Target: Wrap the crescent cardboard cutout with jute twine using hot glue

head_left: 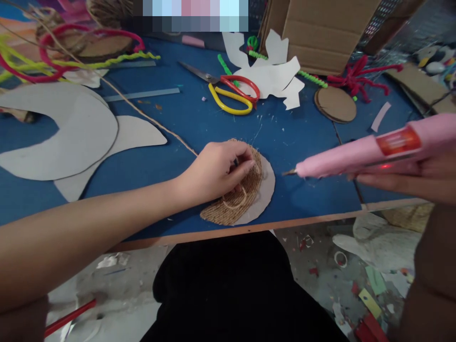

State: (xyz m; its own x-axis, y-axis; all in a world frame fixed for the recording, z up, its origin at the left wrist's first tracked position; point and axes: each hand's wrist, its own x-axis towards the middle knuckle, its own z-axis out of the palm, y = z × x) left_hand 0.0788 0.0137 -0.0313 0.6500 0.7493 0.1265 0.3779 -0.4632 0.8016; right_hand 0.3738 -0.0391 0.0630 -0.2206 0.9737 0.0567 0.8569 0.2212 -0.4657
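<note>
My left hand (223, 171) rests on a rounded grey card piece (261, 199), its thumb and forefinger pinched on the twine near the right side. Rows of brown twine (228, 211) cover most of that card; a bare crescent shows along its right edge. A loose loop lies below my fingers, and a strand runs from behind my hand to the upper left. My right hand (399, 185), partly cut off by the frame's edge, grips a pink hot glue gun (342, 154). The gun's nozzle points left, a little apart from the card, and a red light glows on its side.
Scissors (233, 92) lie behind my left hand, beside white card cutouts (265, 78). Curved grey card shapes (89, 128) lie at left. A cardboard disc (335, 104), pink pipe cleaners (363, 78) and a cardboard box (320, 35) are at back right. The table edge (313, 221) is close in front.
</note>
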